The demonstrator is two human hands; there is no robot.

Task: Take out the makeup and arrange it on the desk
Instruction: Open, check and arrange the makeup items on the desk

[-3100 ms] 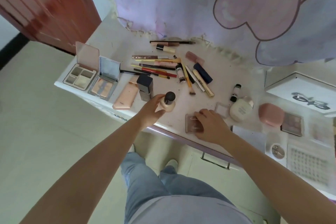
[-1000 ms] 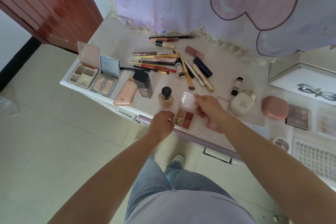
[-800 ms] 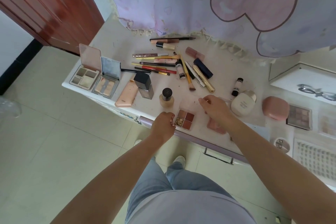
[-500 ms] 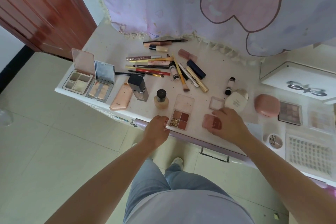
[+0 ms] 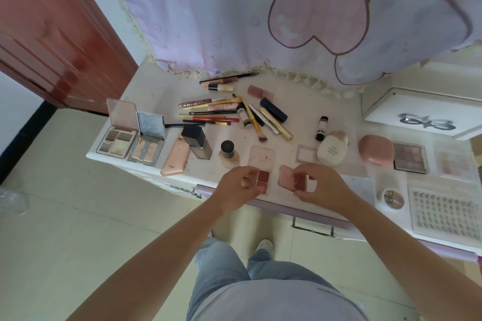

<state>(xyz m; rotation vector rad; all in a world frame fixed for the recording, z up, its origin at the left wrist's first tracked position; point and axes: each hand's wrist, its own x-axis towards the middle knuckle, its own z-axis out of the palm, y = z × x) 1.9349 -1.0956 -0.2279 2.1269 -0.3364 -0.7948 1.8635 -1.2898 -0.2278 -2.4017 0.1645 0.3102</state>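
white desk (image 5: 156, 86) | red door (image 5: 52, 34) left | curtain (image 5: 234, 8) behind | tile floor (image 5: 65, 216)

Free room and obstacles on the desk (image 5: 156, 81)

The front edge is crowded: open palettes (image 5: 131, 142), a peach tube (image 5: 176, 156), a dark bottle (image 5: 197, 141) and a round-capped bottle (image 5: 227, 150) are lined up at the left, and both hands are held over the front middle. A bare strip is left at the back left, under the curtain (image 5: 234, 21). The middle is blocked by a loose pile of pencils and brushes (image 5: 234, 114) (some crossing). A clear patch is seen right of the pile, up to the white box (image 5: 422, 114); the right end is filled by compacts and trays.
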